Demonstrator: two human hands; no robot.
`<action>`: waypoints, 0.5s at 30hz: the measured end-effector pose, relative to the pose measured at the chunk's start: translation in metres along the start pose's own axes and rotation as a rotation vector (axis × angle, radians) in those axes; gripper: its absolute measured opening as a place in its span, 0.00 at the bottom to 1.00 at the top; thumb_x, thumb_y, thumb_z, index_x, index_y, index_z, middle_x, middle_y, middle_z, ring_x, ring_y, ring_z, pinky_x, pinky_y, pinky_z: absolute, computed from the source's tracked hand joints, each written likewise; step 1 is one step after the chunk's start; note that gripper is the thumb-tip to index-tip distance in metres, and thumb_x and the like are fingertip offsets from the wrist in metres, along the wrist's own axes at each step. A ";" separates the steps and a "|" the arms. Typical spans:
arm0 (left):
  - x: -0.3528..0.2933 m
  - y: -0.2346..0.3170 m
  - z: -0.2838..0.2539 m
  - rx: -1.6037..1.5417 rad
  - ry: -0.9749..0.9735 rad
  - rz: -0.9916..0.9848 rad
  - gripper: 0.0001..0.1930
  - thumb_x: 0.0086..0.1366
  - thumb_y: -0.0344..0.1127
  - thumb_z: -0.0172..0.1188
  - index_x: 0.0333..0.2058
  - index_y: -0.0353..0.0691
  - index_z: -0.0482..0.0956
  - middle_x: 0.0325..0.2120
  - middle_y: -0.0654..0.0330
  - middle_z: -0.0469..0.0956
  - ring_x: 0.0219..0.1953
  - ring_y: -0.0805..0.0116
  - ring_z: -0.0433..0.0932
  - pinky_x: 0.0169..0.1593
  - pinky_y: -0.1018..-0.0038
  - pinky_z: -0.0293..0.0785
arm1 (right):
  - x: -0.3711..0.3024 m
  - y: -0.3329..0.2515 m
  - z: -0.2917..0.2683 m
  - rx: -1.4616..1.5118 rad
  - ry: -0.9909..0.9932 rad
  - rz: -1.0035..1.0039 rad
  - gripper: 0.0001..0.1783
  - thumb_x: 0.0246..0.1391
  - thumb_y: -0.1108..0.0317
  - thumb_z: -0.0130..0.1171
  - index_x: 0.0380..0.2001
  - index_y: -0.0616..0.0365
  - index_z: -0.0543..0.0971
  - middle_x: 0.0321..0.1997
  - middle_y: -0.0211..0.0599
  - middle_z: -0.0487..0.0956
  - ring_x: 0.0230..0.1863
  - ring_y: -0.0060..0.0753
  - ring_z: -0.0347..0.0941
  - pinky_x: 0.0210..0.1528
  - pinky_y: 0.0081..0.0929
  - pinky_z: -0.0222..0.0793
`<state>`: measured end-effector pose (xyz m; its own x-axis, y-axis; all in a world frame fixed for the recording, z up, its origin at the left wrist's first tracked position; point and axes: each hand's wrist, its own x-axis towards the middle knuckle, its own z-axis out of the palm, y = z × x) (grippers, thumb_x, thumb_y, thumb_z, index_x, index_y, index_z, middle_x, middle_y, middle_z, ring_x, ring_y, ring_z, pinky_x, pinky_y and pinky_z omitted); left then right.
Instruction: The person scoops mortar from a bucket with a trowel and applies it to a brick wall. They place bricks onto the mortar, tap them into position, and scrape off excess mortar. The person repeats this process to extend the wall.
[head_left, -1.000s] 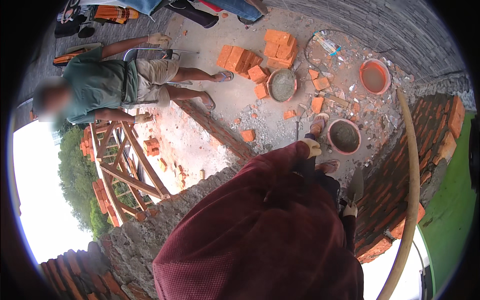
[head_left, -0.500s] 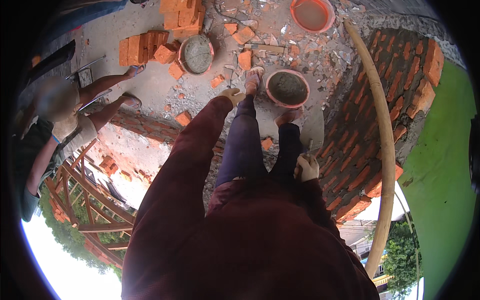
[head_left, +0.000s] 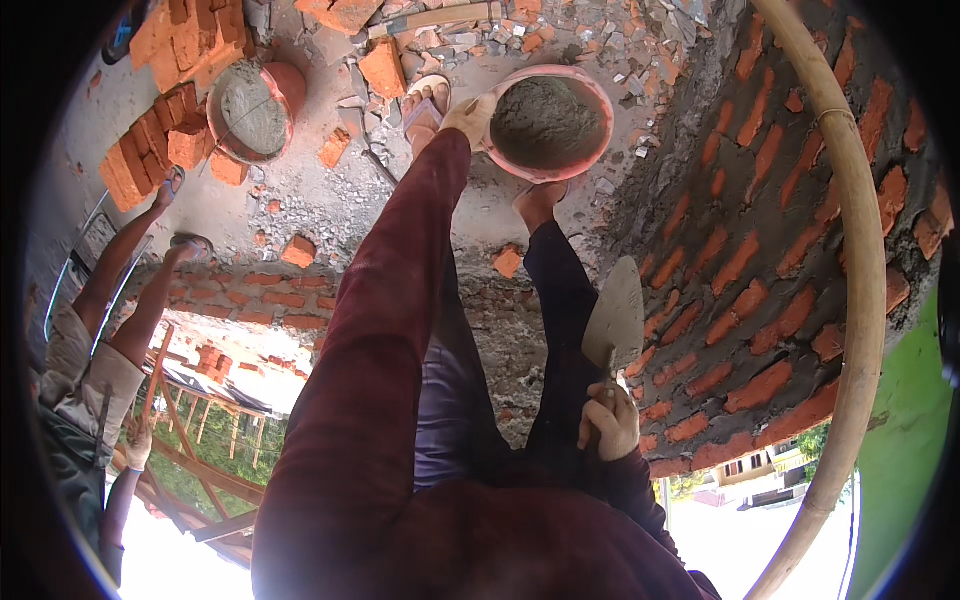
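My left hand (head_left: pixel 469 119), in a pale glove, grips the left rim of a round reddish tub (head_left: pixel 607 130). Wet grey mortar (head_left: pixel 545 118) lies inside that tub, which stands on the ground by my feet. Lower down on the right, my gloved right hand (head_left: pixel 611 421) is closed around the handle of a trowel (head_left: pixel 616 312). The trowel's broad blade is smeared with grey and points away from me, beside the brick wall (head_left: pixel 735 270) with its mortar joints.
A bamboo pole (head_left: pixel 858 270) runs along the wall on the right. At the far left stand a second mortar tub (head_left: pixel 290 88) and stacked orange bricks (head_left: pixel 150 145). Rubble (head_left: pixel 610 40) covers the far ground. A co-worker (head_left: pixel 95 370) is at the left edge.
My left hand has reached forward from beside my leg and taken hold of the tub's rim. The view has shifted closer to the tub, and the trowel blade shows more fully.
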<state>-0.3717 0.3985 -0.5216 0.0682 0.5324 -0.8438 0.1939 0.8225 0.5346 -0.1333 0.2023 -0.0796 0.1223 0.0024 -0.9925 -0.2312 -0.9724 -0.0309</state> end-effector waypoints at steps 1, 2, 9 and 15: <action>-0.003 0.010 0.009 -0.021 -0.010 0.005 0.34 0.70 0.67 0.51 0.54 0.40 0.80 0.41 0.48 0.85 0.43 0.55 0.84 0.48 0.63 0.77 | 0.002 0.002 -0.002 -0.007 0.003 -0.037 0.21 0.56 0.67 0.55 0.49 0.70 0.70 0.17 0.35 0.72 0.13 0.26 0.67 0.18 0.26 0.65; -0.030 0.027 0.024 0.302 0.044 0.087 0.39 0.70 0.71 0.45 0.56 0.38 0.78 0.43 0.44 0.84 0.47 0.52 0.83 0.52 0.62 0.75 | -0.002 0.004 -0.003 -0.004 0.024 -0.074 0.21 0.57 0.67 0.55 0.50 0.70 0.70 0.18 0.35 0.72 0.13 0.26 0.67 0.17 0.26 0.65; -0.238 0.131 -0.063 0.314 0.213 0.424 0.44 0.69 0.73 0.41 0.59 0.33 0.75 0.45 0.44 0.83 0.50 0.49 0.81 0.55 0.63 0.73 | -0.042 -0.071 -0.026 -1.156 0.057 -0.763 0.15 0.60 0.62 0.59 0.44 0.59 0.71 0.38 0.50 0.81 0.41 0.60 0.80 0.43 0.51 0.75; -0.478 0.321 -0.138 0.297 0.073 0.517 0.35 0.73 0.66 0.46 0.47 0.34 0.80 0.35 0.63 0.80 0.38 0.75 0.74 0.44 0.73 0.74 | -0.163 -0.172 0.052 -1.537 0.198 -1.179 0.24 0.56 0.65 0.60 0.54 0.63 0.71 0.45 0.58 0.81 0.45 0.58 0.82 0.46 0.50 0.78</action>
<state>-0.4772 0.4355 0.0593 0.1614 0.8697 -0.4665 0.4194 0.3674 0.8301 -0.1633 0.3813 0.0813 -0.3245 0.7858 -0.5265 0.9271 0.1539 -0.3417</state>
